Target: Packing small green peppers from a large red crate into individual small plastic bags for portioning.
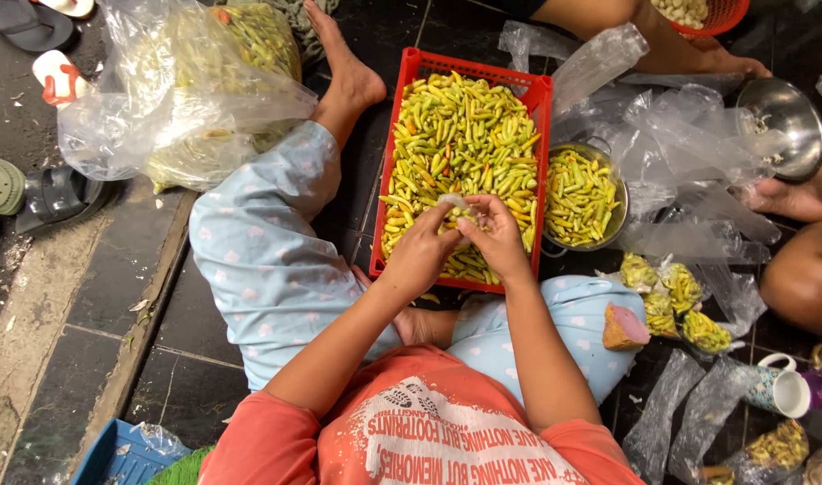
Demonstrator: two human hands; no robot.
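A small clear plastic bag (456, 211) sits pinched between both hands, just above the near end of the red crate (409, 67) heaped with green-yellow chillies (460, 135). The left hand (421, 251) curls around the bag's lower part, fingers closed on it; the right hand (496, 238) grips its top edge with thumb and fingertips, so both are grasping the same bag.

The film looks thin and slippery. If either pinch loosens, I reckon the bag would sag and its contents would tip back into the crate, which is no great loss. A sharp stem could also poke through the film.

To the right, touching the crate wall, is a metal bowl (619, 214) of chillies; an elbow swung that way might knock it. Beyond lie loose plastic bags (689, 153) and filled packets (676, 301) near the right knee, which a shifting leg might scatter. A mug (783, 392) stands at the near right, well apart.

Open room is scant: the crate is hemmed in by the person's legs on the near side and left, and another person's foot (792, 199) is at the right. The clearest space is the dark tiled floor (96, 296) to the left.
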